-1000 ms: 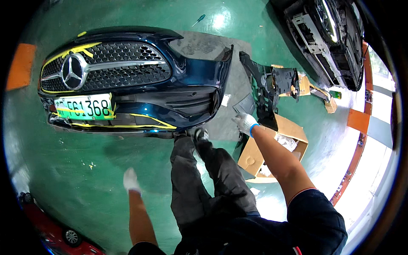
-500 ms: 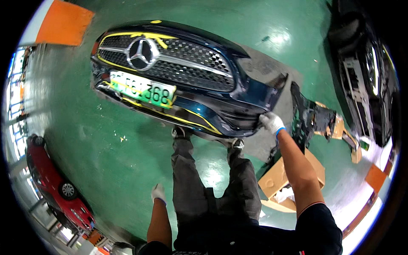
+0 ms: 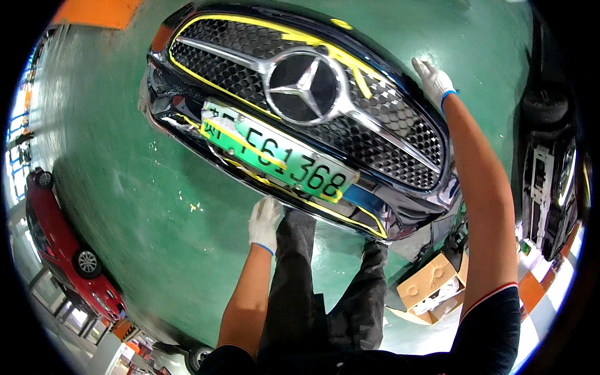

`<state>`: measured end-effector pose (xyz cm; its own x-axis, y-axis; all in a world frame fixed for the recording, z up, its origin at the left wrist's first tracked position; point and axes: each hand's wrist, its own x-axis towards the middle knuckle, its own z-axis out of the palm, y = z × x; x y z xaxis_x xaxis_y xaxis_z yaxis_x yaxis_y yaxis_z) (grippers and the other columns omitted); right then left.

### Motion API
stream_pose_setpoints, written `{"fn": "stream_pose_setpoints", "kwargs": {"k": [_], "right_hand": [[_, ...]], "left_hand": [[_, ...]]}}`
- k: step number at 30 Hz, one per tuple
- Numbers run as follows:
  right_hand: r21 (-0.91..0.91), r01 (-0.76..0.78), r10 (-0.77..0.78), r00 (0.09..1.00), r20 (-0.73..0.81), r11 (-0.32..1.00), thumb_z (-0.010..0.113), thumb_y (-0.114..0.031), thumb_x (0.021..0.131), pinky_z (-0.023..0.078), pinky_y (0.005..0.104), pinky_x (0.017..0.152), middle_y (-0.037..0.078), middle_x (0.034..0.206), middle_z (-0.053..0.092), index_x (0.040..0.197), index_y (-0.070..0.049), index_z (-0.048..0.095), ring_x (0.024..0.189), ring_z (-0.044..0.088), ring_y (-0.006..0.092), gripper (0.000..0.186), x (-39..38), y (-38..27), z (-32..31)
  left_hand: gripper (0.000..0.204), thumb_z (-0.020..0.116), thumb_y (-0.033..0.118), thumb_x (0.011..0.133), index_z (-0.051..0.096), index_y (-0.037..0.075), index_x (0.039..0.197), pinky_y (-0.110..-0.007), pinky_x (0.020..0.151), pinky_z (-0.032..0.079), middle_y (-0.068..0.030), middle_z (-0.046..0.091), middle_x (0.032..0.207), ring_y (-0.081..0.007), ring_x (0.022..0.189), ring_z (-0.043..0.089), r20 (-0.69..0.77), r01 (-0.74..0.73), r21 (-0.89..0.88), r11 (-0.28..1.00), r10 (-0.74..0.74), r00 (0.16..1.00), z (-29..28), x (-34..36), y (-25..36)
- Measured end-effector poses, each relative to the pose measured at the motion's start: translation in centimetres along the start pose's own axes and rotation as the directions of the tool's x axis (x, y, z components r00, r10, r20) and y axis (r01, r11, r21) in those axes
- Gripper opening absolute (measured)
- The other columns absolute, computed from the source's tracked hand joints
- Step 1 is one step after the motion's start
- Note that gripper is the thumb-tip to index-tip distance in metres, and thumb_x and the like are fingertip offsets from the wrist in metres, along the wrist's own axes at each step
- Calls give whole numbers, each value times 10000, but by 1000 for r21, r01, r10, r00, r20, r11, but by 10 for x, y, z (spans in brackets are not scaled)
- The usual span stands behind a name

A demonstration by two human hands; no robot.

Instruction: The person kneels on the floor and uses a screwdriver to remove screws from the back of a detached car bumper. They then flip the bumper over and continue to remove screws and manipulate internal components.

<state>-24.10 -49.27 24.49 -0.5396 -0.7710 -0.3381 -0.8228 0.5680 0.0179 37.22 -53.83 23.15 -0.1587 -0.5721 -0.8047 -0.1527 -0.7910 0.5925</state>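
Note:
A dark blue car front bumper (image 3: 400, 215) is raised at a slant before me, its mesh grille (image 3: 250, 62) facing up. A round silver emblem (image 3: 305, 86) sits in the grille's middle. Below it is a green and white number plate (image 3: 275, 150). Yellow tape (image 3: 359, 81) lies on the grille and lower trim. My left hand (image 3: 265, 220), in a white glove, is closed at the bumper's lower edge; its fingertips are partly hidden there. Beside the upper right edge is my gloved right hand (image 3: 432, 80), fingers stretched out, nothing visible in it.
An opened cardboard box (image 3: 428, 284) with white wrapping stands at my right, near dark broken parts. Farther right is a dark car front (image 3: 550, 175). A red car (image 3: 65, 250) stands at far left. An orange block (image 3: 100, 11) is at the top left.
The bumper has come up closer and tilted further. My right hand has left its lower right corner for the upper right edge. My left hand has risen from my side to the lower edge.

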Motion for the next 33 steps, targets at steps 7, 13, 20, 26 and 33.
{"fn": "stream_pose_setpoints", "kwargs": {"k": [7, 13, 20, 26, 33], "right_hand": [[584, -329, 251, 944, 213, 742, 402, -818, 987, 407, 441, 1176, 247, 1445, 643, 1466, -51, 632, 1373, 586, 384, 934, 98, -84, -13], [708, -283, 215, 959, 188, 647, 491, -752, 1008, 392, 378, 1176, 151, 1455, 643, 1521, -32, 577, 1314, 598, 261, 888, 122, -44, -6], [731, -377, 204, 926, 319, 569, 547, -712, 1012, 462, 342, 1089, 149, 1389, 671, 1470, 16, 604, 1229, 633, 216, 862, 121, -51, -32], [766, -384, 181, 922, 341, 515, 564, -716, 999, 474, 376, 1088, 177, 1382, 664, 1485, 30, 572, 1215, 641, 249, 890, 117, -57, -48], [622, -502, 36, 795, 606, 601, 499, -785, 987, 475, 385, 1118, 209, 1403, 673, 1506, -21, 586, 1258, 658, 271, 928, 92, -113, -106]], "left_hand": [[566, 610, 376, 1083, 442, 60, 1521, -461, 1133, 452, -155, 571, 1478, -315, 1359, 564, 41, -163, 175, 971, 158, 987, 19, 68, 54], [598, 534, 385, 1122, 366, 65, 1599, -466, 1109, 484, -128, 541, 1515, -284, 1355, 574, 135, 177, -476, 861, -128, 983, 51, 98, 80], [583, 491, 372, 1138, 395, 19, 1592, -358, 1042, 540, -165, 633, 1371, -254, 1129, 672, -7, 143, -656, 741, -196, 981, 64, 112, 86], [650, 361, 552, 1140, 447, 61, 1557, -407, 1063, 527, -130, 612, 1388, -270, 1201, 634, -198, -84, -306, 948, 23, 980, 52, 134, 43], [839, 350, 785, 1006, 339, 258, 1657, -692, 1223, 215, -81, 327, 1696, -364, 1532, 319, -171, 68, -594, 801, -209, 963, 66, 128, 67]]}}
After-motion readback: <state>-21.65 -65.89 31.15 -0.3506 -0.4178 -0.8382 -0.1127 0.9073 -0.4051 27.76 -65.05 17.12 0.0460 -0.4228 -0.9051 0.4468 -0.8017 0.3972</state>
